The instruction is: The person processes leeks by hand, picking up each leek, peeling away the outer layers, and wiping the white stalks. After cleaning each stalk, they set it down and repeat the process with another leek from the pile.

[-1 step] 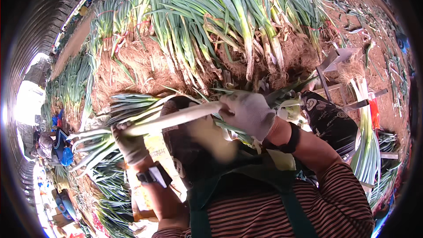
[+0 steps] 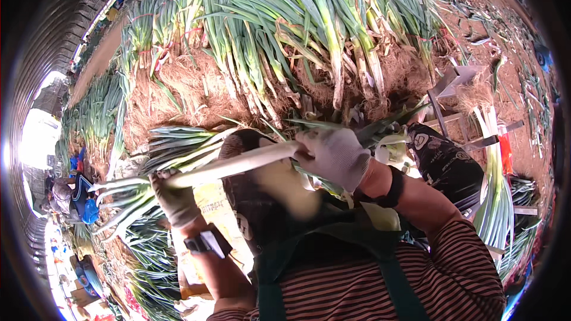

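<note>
A long green onion [image 2: 238, 163] lies across my lap, slanting up toward the right, its white stalk bare and smooth. My gloved left hand [image 2: 175, 199] is closed round it where the white turns to leaves, and the green leaves [image 2: 122, 202] fan out beyond that hand. At the other end my gloved right hand [image 2: 336, 154] grips the stalk; the hand hides the tip. Behind the left hand, more green onions [image 2: 184, 145] lie in a pile beside my dark-clad knee [image 2: 241, 142].
Bundled green onions [image 2: 321, 18] with shaggy roots stand ahead in a wide row. To the right are a metal frame [image 2: 443, 83] and another bunch of green onions [image 2: 493, 202]. A person [image 2: 74, 193] sits at far left. Peeled scraps litter the soil [image 2: 505, 83].
My left hand and wrist have dropped slightly, and the leafy end of the green onion has tipped down a little. My right hand keeps nearly the same place.
</note>
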